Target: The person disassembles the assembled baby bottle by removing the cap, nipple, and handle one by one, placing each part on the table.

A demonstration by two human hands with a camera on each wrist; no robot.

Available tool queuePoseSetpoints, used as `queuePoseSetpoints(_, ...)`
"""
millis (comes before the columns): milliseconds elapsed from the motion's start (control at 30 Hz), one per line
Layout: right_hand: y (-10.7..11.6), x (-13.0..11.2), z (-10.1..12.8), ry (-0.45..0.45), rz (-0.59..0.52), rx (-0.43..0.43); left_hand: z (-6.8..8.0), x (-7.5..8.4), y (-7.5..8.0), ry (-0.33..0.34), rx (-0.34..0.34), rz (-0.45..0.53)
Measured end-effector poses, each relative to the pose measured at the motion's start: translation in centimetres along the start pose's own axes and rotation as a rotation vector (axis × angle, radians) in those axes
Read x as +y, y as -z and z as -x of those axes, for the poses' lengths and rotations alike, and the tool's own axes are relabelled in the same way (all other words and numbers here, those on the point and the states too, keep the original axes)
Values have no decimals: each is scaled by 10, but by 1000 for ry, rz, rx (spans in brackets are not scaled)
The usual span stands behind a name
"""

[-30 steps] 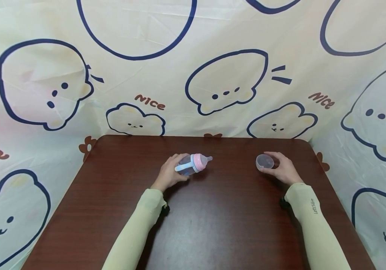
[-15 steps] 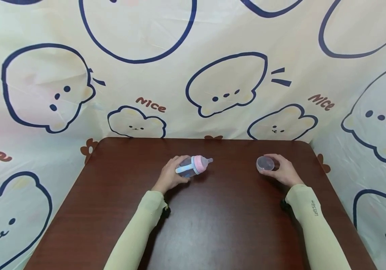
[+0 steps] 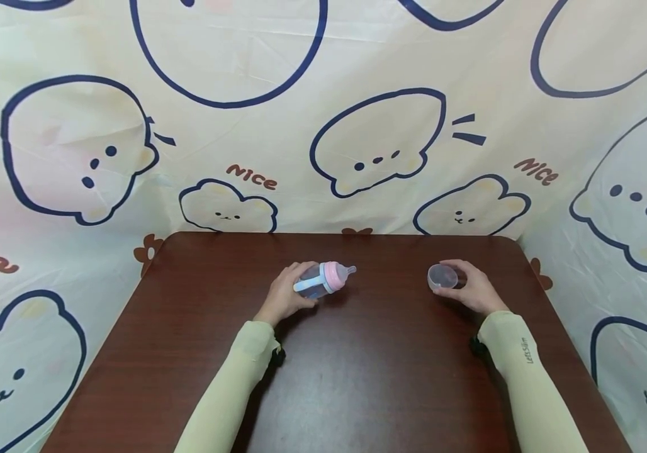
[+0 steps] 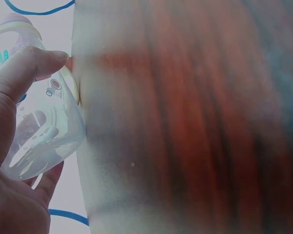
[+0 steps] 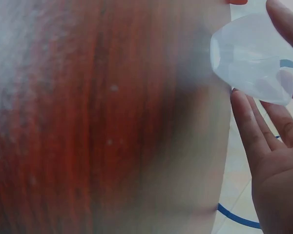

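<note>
Little differs from a second ago: left hand (image 3: 284, 294) still grips the tilted baby bottle (image 3: 323, 278) mid-table (image 3: 357, 377), teat pointing right; right hand (image 3: 471, 288) still holds the clear cap (image 3: 442, 277), now slightly nearer the bottle though well apart. Both wrist views are blurred, fingers partly cut off

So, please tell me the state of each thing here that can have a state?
baby bottle: tilted, teat uncovered and pointing right, held by the left hand.
clear cap: off the bottle, held in the fingers of the right hand.
table: dark wood, bare between the arms.
</note>
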State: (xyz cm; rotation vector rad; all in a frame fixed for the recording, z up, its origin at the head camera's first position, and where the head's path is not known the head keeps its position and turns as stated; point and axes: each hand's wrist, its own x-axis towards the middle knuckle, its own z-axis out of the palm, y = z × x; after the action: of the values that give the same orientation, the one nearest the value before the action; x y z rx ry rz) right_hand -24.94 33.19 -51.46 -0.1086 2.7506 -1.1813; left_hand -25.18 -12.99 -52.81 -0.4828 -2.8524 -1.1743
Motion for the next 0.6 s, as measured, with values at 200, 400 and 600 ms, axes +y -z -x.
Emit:
queuePoseSetpoints(200,0,1,0,33,-23,-15,0,-1,-1,5,9,2)
queuePoseSetpoints(400,0,-7,-1,80,46,23,-1,0,0,-1,-12,1)
queuePoseSetpoints(600,-4,-28,-6,156,147,69,-1,2,0,0,-9,7)
